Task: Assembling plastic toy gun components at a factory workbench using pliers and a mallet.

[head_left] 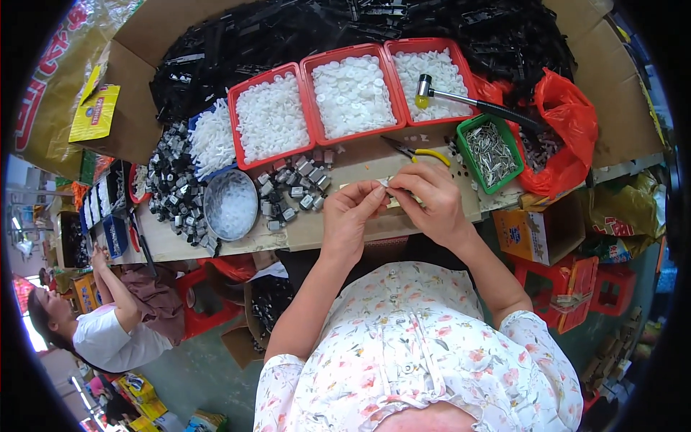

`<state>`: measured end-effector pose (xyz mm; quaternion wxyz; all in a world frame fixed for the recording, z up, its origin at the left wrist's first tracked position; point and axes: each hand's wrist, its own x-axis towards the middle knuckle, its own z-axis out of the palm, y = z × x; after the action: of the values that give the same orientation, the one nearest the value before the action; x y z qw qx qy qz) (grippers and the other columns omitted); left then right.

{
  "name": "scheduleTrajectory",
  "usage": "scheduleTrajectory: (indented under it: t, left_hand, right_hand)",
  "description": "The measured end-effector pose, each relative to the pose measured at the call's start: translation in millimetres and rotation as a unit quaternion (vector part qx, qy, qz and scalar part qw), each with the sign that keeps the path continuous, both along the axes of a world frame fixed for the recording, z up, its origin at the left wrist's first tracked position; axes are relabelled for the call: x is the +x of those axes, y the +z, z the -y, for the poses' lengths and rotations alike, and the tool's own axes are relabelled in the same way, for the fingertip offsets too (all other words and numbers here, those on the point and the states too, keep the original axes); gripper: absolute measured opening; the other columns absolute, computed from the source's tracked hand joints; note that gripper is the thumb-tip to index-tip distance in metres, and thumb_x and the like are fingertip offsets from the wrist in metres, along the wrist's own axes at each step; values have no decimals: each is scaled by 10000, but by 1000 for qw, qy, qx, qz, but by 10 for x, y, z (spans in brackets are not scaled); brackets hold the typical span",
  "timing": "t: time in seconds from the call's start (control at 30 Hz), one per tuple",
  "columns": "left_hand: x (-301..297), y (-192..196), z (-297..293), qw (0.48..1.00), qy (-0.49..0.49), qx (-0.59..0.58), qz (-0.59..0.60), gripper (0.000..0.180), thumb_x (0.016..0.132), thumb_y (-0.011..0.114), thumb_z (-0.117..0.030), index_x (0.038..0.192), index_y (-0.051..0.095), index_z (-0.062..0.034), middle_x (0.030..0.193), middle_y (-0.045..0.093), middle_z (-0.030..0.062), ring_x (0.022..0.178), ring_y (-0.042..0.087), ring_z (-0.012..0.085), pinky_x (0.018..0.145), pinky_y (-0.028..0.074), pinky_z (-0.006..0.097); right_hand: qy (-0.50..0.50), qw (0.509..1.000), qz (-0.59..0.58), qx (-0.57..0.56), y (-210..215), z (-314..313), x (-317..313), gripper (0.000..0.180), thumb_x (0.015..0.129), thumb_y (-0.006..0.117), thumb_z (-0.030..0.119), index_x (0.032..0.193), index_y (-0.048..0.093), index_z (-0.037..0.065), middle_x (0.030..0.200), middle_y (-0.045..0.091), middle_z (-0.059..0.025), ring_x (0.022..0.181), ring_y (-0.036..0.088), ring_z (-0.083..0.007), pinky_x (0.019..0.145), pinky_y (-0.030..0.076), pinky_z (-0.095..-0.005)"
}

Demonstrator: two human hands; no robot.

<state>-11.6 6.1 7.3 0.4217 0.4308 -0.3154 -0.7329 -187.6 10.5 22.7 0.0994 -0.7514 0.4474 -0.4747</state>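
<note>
Above the near edge of the workbench, my left hand [350, 214] and my right hand [433, 199] meet fingertip to fingertip. Between them they pinch a small white plastic piece [384, 183], mostly covered by the fingers. Just beyond my right hand lie pliers [430, 153] with yellow handles. Left of my left hand is a heap of small silver-and-black metal parts [301, 187]. Three red trays [308, 101] of white plastic pieces stand beyond the hands. A two-headed hammer [461, 97] rests across the rightmost tray.
A green basket [462, 144] of metal pins and a red plastic bag [568, 119] stand to the right. Leftward are a round metal bowl [230, 205] and more metal parts [173, 183]. Black strips [345, 25] pile up behind. A seated co-worker [119, 324] works at far left.
</note>
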Motion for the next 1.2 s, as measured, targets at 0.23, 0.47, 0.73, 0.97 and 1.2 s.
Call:
scheduleTrajectory:
  t: [0.23,0.47,0.73,0.97,1.2]
  left_hand:
    - [91,43,-162,949,46,-175,258,128,901,742,-91,997,731,-7,869,699,48,730,633,109,612,470,237]
    - [221,-223,-233,693,68,-511,504,220,779,784,-34,994,734,-30,939,653,85,854,594,275,717,485,360]
    - [229,-420,-248,614,29,-581,534,359,769,751,-103,1125,705,-95,1135,617,90,1069,572,291,857,441,423]
    - [262,-455,-198,556,-3,-608,567,343,786,672,-125,1125,712,-104,1166,622,90,1101,568,285,860,419,409]
    - [300,-342,-122,468,-35,-639,610,305,814,630,-187,1090,726,-101,1129,633,91,1127,564,265,855,402,429]
  right_hand:
    - [11,998,-23,52,-188,-7,47,175,786,735,1,939,664,46,942,649,-85,854,626,-296,764,454,-388]
    - [29,993,-71,89,-308,40,105,153,792,719,13,926,648,33,1018,621,-85,968,596,-289,799,434,-397]
    - [20,989,-114,94,-327,24,120,155,791,721,22,929,653,42,1019,625,-71,1001,592,-277,825,421,-394]
    - [29,989,-113,95,-346,33,89,163,779,730,24,922,655,44,989,628,-70,992,598,-274,818,419,-394]
    - [22,986,-116,116,-304,41,102,166,769,738,26,915,661,39,970,631,-72,962,607,-273,789,429,-391]
